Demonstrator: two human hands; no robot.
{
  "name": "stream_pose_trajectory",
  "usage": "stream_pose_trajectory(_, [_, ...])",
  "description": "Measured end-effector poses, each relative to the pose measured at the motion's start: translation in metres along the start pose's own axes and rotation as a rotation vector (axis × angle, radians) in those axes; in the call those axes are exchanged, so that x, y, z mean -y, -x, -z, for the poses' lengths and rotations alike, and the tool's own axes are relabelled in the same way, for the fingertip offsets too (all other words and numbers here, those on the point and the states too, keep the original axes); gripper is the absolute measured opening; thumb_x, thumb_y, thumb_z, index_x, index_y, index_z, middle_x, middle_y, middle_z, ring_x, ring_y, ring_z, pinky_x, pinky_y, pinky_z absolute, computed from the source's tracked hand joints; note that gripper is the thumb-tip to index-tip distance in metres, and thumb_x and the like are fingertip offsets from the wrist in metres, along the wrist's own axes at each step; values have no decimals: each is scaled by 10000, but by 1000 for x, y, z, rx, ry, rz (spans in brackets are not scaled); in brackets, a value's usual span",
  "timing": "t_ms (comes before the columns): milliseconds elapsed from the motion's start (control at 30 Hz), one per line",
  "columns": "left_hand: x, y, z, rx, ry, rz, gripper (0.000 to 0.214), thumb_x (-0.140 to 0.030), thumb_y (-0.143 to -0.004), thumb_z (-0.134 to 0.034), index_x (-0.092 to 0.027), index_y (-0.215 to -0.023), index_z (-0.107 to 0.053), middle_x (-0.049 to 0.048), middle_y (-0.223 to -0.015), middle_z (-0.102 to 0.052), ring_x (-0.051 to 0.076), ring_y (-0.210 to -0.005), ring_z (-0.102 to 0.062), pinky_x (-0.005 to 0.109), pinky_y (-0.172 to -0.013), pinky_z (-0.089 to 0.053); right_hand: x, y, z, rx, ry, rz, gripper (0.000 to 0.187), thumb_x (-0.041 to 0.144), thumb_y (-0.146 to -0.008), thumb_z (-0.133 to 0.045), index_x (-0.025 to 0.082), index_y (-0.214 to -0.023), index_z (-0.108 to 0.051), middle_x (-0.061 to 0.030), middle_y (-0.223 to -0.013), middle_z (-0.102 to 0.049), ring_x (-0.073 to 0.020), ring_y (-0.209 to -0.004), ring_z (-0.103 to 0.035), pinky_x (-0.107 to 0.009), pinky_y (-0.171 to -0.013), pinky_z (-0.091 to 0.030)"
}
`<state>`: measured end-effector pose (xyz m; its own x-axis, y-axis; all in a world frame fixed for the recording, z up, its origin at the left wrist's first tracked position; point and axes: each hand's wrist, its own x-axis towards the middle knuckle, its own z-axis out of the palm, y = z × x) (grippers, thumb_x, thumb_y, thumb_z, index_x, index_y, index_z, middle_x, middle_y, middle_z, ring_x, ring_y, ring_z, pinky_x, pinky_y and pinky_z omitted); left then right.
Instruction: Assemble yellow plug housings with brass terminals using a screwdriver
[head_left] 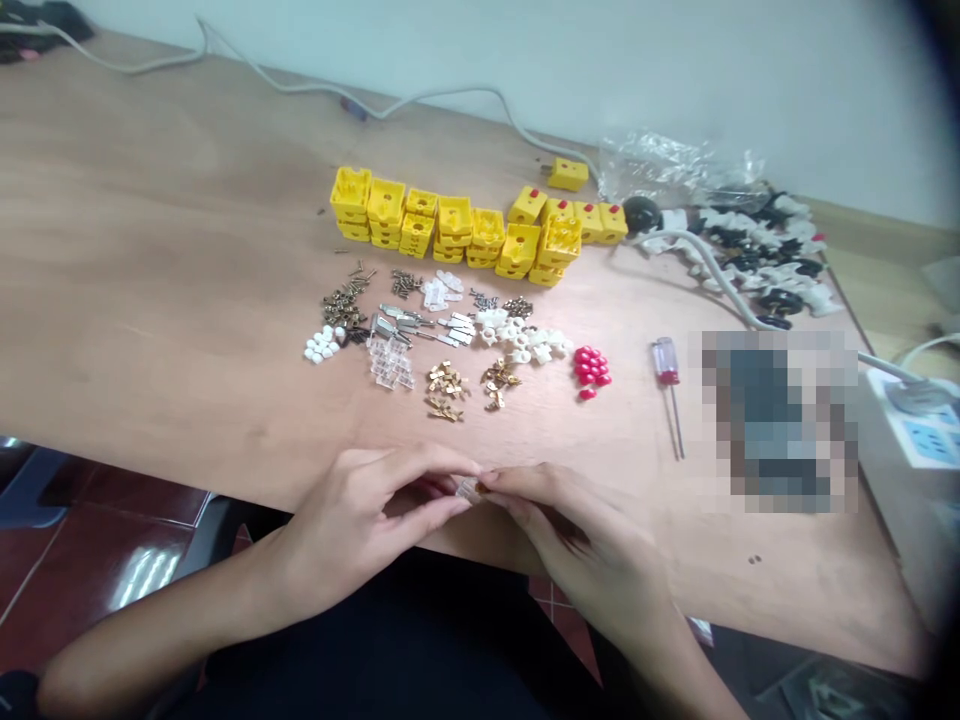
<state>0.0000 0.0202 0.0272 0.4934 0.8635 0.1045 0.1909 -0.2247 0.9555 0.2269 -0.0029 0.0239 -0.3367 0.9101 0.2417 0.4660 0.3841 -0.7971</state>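
Note:
Near the table's front edge, my left hand (382, 510) pinches a small clear plastic piece (466, 489) between thumb and fingers. Close against it, my right hand (574, 530) grips a tiny brass-coloured part (481, 487) at the clear piece's right end; whether the part sits inside it I cannot tell. Just beyond the hands lie small piles: brass contacts (448, 385), more brass pieces (499, 382), clear plastic pieces (391, 363), red caps (591, 368) and white caps (322, 345). Metal blades (401, 322) and white plastic parts (525, 335) are heaped behind these.
Stacked yellow plug housings (454, 225) stand across the back, with red-dotted yellow plugs (589, 218) beside them. A screwdriver (666, 375) lies to the right, near a blurred-out item (780, 425). A power strip (919, 420), cable (720, 270) and clear bag (675, 165) occupy the right side.

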Motion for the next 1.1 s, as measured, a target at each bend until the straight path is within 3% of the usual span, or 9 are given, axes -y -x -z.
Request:
stream_pose_trajectory(700, [-1,-2,-1,-14,13,-6,253,-120,-940,-705,-205,-1177,-693,1,-1059,-788,118,-896,-762,199,-866,-628,2,-3,1,3,-13,50,347,43,-944,-593,278,-1166,-719,-25,-1001,-800,-167,-877,-772,-294,-770,-660])
stream_pose_trajectory(1100, [0,1,-1,6,-32,-30,258,-123,-943,-709,-215,-1180,-669,-14,-1081,-778,94,-911,-749,151,-878,-590,-2,3,1,44,-33,55,369,5,-936,-605,255,-1193,-695,-31,-1062,-776,-144,-937,-749,-259,-810,-640])
